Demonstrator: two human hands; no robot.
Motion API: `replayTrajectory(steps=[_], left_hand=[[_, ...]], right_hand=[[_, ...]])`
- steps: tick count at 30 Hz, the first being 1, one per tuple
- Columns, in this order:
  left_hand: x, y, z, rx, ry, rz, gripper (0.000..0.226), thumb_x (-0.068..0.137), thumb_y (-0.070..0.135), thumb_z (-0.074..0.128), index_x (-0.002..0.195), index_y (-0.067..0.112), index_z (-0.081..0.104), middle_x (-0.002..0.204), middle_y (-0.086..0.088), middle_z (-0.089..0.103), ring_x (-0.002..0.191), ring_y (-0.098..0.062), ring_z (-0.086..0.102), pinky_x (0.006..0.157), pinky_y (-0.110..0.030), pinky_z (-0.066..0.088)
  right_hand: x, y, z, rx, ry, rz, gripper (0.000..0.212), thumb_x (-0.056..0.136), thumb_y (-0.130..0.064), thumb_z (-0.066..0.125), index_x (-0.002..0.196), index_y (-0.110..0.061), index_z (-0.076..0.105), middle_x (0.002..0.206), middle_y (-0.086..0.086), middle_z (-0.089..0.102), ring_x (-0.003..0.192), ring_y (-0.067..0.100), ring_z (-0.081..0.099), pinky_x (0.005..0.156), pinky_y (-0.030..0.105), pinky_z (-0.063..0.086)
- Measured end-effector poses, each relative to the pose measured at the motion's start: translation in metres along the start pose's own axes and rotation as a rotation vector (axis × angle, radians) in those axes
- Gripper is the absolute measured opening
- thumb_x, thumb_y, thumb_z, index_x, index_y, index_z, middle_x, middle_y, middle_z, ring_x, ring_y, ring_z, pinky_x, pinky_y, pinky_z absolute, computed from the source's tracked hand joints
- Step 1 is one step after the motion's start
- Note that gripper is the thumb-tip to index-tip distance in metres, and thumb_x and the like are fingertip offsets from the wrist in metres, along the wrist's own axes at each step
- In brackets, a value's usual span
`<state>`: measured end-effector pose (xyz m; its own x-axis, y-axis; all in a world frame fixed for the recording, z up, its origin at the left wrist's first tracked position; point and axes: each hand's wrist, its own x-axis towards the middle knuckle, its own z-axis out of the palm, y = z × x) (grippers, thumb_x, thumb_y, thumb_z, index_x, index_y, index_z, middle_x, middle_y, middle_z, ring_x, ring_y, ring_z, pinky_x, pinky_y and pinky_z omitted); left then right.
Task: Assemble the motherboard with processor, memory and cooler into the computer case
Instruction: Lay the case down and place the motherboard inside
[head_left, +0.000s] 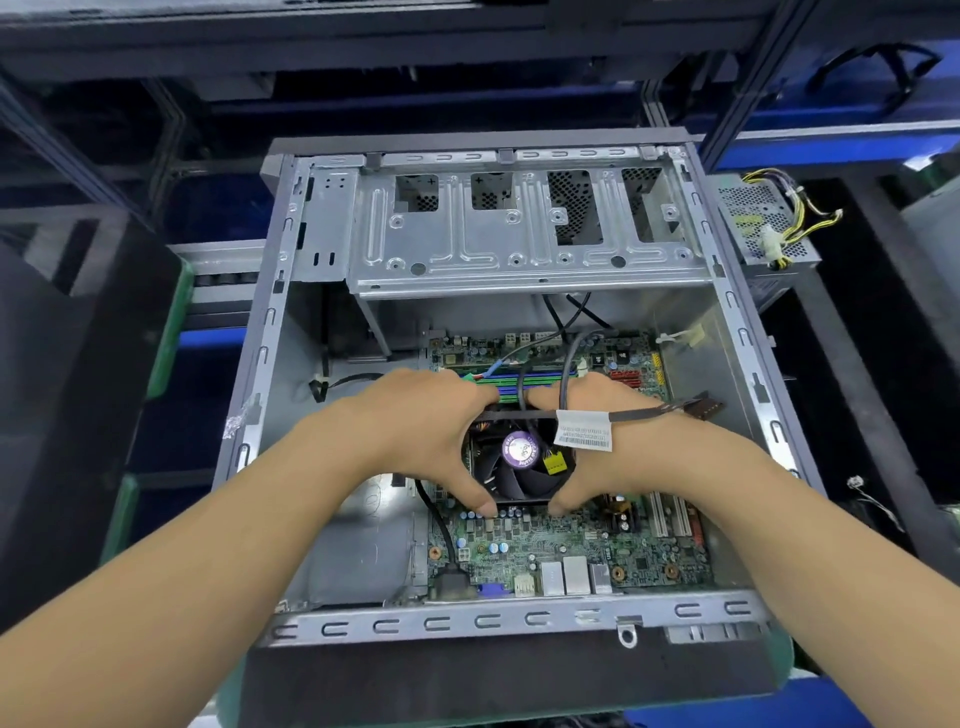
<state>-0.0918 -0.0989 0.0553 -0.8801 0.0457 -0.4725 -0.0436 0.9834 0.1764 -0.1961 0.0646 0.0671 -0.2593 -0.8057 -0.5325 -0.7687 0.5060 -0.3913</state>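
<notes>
At the left edge of the frame, dark bins with a green rim (171, 332) are being shown beside the computer case (270, 322), which is lying open in the centre of the frame on a dark worktop (467, 691). Inside the case, at lower centre, the motherboard (561, 551) is being seen lying flat, its port blocks set against the near wall of the case.

The left hand (415, 431) is being reached in from the lower left; its fingers are curled over the far edge of the cooler (524, 462) and its thumb is being pressed at the near left corner, so the cooler is being gripped. The cooler, a black fan with a purple round label, is being held in the middle of the motherboard, between the two hands. Just behind it, green and blue memory slots (514, 382) are being partly covered by the fingers.

The right hand (618, 441) is being brought in from the lower right, with its fingers curled round the far right side of the cooler and its thumb at the near right corner. A black cable with a white barcode tag (584, 430) is being draped across the back of this hand.

In the upper half of the case, a metal drive cage (519, 244) is being shown. At the upper right of the frame, outside the case, a power supply (763, 228) with yellow and black wires is being seen.
</notes>
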Motion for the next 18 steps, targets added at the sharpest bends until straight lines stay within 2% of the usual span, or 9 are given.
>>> replayTrajectory(steps=[1, 7, 12, 14, 16, 18], left_hand=[[0.001, -0.001, 0.000, 0.021, 0.002, 0.005, 0.080, 0.043, 0.085, 0.065, 0.097, 0.028, 0.048, 0.079, 0.013, 0.057, 0.071, -0.016, 0.052, 0.050, -0.028, 0.033], [0.000, -0.001, 0.000, 0.027, -0.008, -0.008, 0.084, 0.044, 0.086, 0.064, 0.101, 0.026, 0.048, 0.084, 0.009, 0.061, 0.076, -0.017, 0.058, 0.060, -0.031, 0.046], [-0.003, -0.001, -0.001, -0.056, 0.014, 0.016, 0.088, 0.047, 0.084, 0.067, 0.115, 0.031, 0.046, 0.088, 0.013, 0.062, 0.079, -0.015, 0.058, 0.063, -0.030, 0.047], [-0.003, 0.000, -0.003, -0.090, 0.044, 0.027, 0.078, 0.050, 0.081, 0.069, 0.109, 0.033, 0.050, 0.079, 0.016, 0.059, 0.073, -0.012, 0.055, 0.057, -0.027, 0.041], [-0.001, 0.000, -0.004, -0.129, 0.063, 0.026, 0.066, 0.052, 0.078, 0.071, 0.098, 0.033, 0.054, 0.068, 0.017, 0.054, 0.067, -0.009, 0.053, 0.053, -0.026, 0.038], [0.001, -0.002, -0.003, -0.179, 0.072, 0.036, 0.060, 0.053, 0.075, 0.073, 0.093, 0.034, 0.056, 0.064, 0.018, 0.054, 0.062, -0.004, 0.052, 0.052, -0.026, 0.039]], right_hand=[[0.000, -0.001, 0.000, 0.029, 0.021, -0.020, 0.068, 0.052, -0.043, 0.088, 0.106, -0.020, 0.053, 0.093, -0.002, 0.061, 0.081, 0.018, 0.062, 0.069, 0.034, 0.056], [0.003, 0.004, 0.005, 0.033, 0.035, -0.069, 0.079, 0.055, -0.043, 0.088, 0.119, -0.022, 0.049, 0.116, 0.001, 0.057, 0.102, 0.021, 0.058, 0.084, 0.037, 0.053], [0.000, 0.006, 0.010, 0.064, 0.041, -0.089, 0.102, 0.062, -0.047, 0.085, 0.144, -0.029, 0.026, 0.141, -0.008, 0.039, 0.125, 0.015, 0.043, 0.104, 0.034, 0.042], [0.002, 0.005, 0.010, 0.060, 0.066, -0.100, 0.097, 0.061, -0.046, 0.085, 0.140, -0.029, 0.032, 0.134, -0.010, 0.046, 0.119, 0.012, 0.048, 0.100, 0.024, 0.041], [0.002, 0.004, 0.009, 0.076, 0.079, -0.111, 0.083, 0.061, -0.043, 0.085, 0.130, -0.028, 0.042, 0.116, -0.013, 0.051, 0.107, 0.010, 0.051, 0.087, 0.014, 0.039], [0.003, 0.005, 0.009, 0.053, 0.081, -0.135, 0.078, 0.063, -0.041, 0.085, 0.129, -0.028, 0.044, 0.111, -0.013, 0.052, 0.100, 0.010, 0.051, 0.085, 0.017, 0.042]])
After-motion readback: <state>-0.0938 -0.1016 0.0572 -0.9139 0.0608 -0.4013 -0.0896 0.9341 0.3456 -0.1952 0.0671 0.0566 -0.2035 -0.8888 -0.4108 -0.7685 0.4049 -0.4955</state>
